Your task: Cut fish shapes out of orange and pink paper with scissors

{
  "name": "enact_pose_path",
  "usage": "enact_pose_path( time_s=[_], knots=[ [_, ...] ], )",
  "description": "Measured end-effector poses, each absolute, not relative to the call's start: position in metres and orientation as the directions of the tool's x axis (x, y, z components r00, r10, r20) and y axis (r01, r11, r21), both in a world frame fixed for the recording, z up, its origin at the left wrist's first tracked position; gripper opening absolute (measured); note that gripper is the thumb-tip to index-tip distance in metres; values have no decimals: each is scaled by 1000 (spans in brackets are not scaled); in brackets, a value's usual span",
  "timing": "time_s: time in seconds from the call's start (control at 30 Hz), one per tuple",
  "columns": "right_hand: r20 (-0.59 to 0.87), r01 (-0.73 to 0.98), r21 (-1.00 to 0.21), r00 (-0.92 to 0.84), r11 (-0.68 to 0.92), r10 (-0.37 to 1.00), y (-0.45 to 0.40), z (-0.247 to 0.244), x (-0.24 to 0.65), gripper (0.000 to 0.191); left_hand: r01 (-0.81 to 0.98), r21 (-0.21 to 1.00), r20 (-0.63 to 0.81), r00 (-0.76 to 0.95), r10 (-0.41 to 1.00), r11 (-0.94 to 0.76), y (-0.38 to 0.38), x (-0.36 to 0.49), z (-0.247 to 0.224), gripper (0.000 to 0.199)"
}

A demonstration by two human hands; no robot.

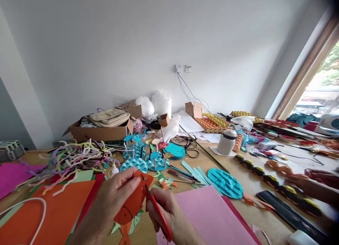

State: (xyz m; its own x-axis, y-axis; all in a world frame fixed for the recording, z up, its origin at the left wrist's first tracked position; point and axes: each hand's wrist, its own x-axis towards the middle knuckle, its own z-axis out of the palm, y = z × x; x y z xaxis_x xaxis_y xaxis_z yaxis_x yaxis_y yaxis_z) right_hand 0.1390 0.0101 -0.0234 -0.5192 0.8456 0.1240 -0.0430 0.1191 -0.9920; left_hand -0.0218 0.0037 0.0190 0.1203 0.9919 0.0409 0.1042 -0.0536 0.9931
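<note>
Orange sheet (66, 202) on the table (249, 186), left hand (120, 192) pinching orange paper (135, 199) with a drawn eye, held above the table between both hands, red-handled scissors (159, 214) at its edge, right hand's (169, 209) grip closed around their handles, pink sheet (209, 209), turquoise disc (225, 183)

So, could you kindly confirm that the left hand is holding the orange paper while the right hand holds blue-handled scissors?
Not quite: in the head view, the scissors in the right hand are red-handled, not blue-handled. The left hand does hold the orange paper.
</note>
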Motion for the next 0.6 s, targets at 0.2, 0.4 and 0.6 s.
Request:
enact_pose_path(
  time_s=[0.2, 0.4, 0.6],
  knots=[
    [127, 7, -988, -522, 153, 843, 10, -24, 142, 27, 54, 998, 36, 113, 993, -42, 3, -23, 21, 27],
    [132, 93, -974, -512, 208, 849, 11, -26, 145, 27, 1, 998, 70, 79, 994, -70, 0, -23, 24, 25],
    [147, 161, -950, -529, 269, 836, 12, -25, 148, 30, -10, 999, 49, 153, 987, -48, 2, -29, 24, 23]
  ],
)
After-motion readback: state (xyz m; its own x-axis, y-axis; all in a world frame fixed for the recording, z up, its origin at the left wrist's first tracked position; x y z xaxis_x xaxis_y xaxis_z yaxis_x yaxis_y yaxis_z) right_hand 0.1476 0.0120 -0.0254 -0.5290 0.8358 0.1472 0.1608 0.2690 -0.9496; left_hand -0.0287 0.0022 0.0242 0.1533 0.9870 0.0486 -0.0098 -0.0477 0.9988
